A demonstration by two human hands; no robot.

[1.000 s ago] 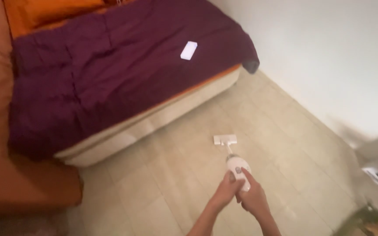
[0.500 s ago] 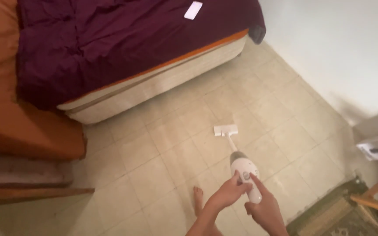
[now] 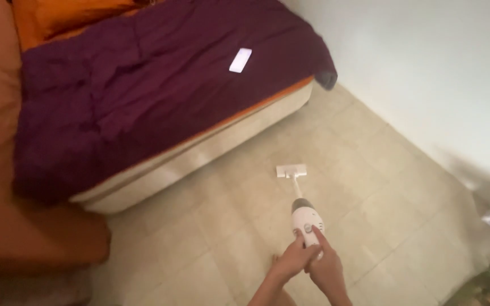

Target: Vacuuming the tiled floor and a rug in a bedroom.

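Hands (image 3: 308,262) gripping white stick vacuum (image 3: 304,218), tiled floor (image 3: 211,226)

One of nearly everything, two hands.

We count one white stick vacuum (image 3: 306,222) with one floor head (image 3: 291,170), and our two hands on its grip: one left hand (image 3: 292,261) and one right hand (image 3: 325,267). We count one bed (image 3: 199,150), with one purple blanket (image 3: 143,96) spread over it and one orange sheet (image 3: 63,17) showing at its head. On the blanket we count one small white flat object (image 3: 240,60). We count one orange-brown padded piece (image 3: 24,238) beside the bed, one tiled floor (image 3: 392,192), and one white wall (image 3: 426,68).
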